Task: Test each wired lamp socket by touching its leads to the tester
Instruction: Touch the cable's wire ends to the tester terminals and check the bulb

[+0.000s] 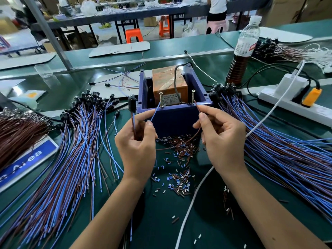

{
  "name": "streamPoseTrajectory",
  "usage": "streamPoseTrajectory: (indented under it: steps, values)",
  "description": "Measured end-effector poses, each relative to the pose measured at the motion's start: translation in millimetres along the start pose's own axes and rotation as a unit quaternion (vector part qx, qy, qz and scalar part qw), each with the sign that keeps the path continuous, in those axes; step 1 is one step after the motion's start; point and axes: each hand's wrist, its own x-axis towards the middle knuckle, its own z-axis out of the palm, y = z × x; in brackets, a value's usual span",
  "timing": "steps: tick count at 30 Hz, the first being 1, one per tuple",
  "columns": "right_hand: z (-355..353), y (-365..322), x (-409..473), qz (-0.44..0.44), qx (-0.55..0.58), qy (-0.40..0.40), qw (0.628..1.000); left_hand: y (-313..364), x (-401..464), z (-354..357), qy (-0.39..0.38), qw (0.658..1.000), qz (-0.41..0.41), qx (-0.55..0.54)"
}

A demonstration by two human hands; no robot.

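Two leads going onto the tester (172, 121) screws, mid-test on one socket (132, 103). Left hand (137, 141) pinching blue lead (155, 112) at left screw (161, 99), socket sticking up above its fingers. Right hand (220, 135) pinching brown lead (198, 109) just beside right screw (193, 97). Next probably: firm contact, then bulb check.
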Motion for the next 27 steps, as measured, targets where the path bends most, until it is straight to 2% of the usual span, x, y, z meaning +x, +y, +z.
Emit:
streamPoseTrajectory:
  steps: [13, 18, 20, 23, 27]
  values:
    - [-1, 0, 2, -0.011, -0.029, 0.004, 0.999, 6, 1, 0, 0.009, 1.000, -0.006, 0.005]
    - [-1, -2, 3, 0.001, 0.011, 0.013, 1.000, 5, 2, -3, 0.089, 0.995, 0.021, 0.025]
    - [0, -4, 2, -0.001, 0.017, 0.027, 1.000, 11, 3, -2, 0.097, 0.994, 0.034, 0.039]
    - [-2, -9, -3, -0.014, 0.024, 0.049, 0.998, 23, 0, 11, 0.062, 0.997, 0.028, 0.041]
    - [-26, -19, -8, -0.015, 0.013, 0.094, 0.995, 49, -8, 58, -0.059, 0.998, -0.025, 0.024]
